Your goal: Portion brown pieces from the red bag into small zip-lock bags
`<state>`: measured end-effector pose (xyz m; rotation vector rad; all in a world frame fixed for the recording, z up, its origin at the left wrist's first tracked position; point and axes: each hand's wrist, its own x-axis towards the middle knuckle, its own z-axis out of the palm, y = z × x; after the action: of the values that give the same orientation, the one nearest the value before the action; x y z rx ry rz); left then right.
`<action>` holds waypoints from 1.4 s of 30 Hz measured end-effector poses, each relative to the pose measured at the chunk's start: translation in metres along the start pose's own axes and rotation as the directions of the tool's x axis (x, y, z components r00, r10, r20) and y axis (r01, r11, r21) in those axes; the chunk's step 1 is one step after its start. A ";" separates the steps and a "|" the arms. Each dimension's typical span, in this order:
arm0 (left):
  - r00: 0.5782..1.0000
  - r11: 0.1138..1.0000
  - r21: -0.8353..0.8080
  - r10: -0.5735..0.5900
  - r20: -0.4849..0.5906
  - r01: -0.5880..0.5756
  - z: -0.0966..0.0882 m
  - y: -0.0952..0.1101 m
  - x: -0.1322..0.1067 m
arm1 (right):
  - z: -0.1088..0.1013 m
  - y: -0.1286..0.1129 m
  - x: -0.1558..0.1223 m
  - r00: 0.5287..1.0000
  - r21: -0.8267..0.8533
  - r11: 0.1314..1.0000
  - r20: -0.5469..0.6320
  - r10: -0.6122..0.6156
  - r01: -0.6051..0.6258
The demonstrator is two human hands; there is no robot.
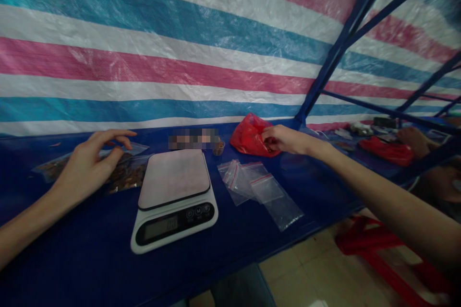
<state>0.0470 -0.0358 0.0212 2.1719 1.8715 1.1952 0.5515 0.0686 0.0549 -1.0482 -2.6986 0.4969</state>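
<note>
My right hand point(283, 139) reaches into the mouth of a red plastic bag point(247, 135), its fingers curled. Whatever they may hold there is hidden. Over filled clear zip bags point(126, 172) with brown pieces inside, my left hand point(95, 156) hovers with fingers loosely bent and apart, holding nothing. Between the hands stands a white kitchen scale point(175, 180); its pan is bare and its display appears to read zero. Flat clear zip bags with red seals point(248, 180) overlap to its right. Behind the scale sits a small clear cup point(218, 146) with brown contents.
A dark blue cloth point(237, 240) covers the table. Striped sheeting point(162, 57) hangs behind it, and a blue metal frame point(334, 53) slants at right. Farther right, another person's hand point(414, 141) is near a second red bag point(387, 149). Red stools point(382, 244) stand below.
</note>
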 end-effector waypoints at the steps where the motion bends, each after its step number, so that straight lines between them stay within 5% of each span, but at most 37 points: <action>1: 1.000 1.000 0.005 -0.005 0.000 0.005 0.000 0.000 0.000 | -0.002 0.000 0.000 1.000 -0.017 1.000 -0.013 0.000 0.000; 8: 1.000 0.999 -0.030 -0.011 -0.002 0.011 0.000 0.002 -0.001 | -0.016 -0.003 -0.001 0.982 -0.053 0.996 -0.181 0.060 -0.071; 13: 1.000 1.000 -0.007 0.026 -0.002 -0.026 0.000 0.002 -0.001 | -0.031 -0.039 0.012 0.931 -0.014 0.998 -0.360 0.052 -0.061; 21: 0.999 0.999 -0.022 0.038 0.002 -0.038 0.000 0.001 0.000 | -0.001 -0.103 0.069 0.977 0.089 0.989 -0.189 -0.103 0.122; 27: 0.999 0.999 -0.032 0.038 0.003 -0.038 -0.001 0.001 0.000 | 0.016 -0.101 0.095 0.985 0.078 0.983 -0.073 -0.159 0.164; 36: 0.999 0.998 -0.061 0.029 0.017 -0.028 0.002 -0.001 0.000 | 0.014 -0.102 0.095 0.986 0.176 0.971 -0.059 -0.155 0.163; 42: 0.999 0.998 -0.047 0.040 0.032 -0.038 0.002 -0.006 -0.001 | -0.001 -0.087 0.067 0.941 0.105 0.989 -0.333 -0.061 0.101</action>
<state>0.0433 -0.0339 0.0161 2.2003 1.7785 1.1887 0.4495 0.0550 0.0934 -0.8935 -2.3748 0.4217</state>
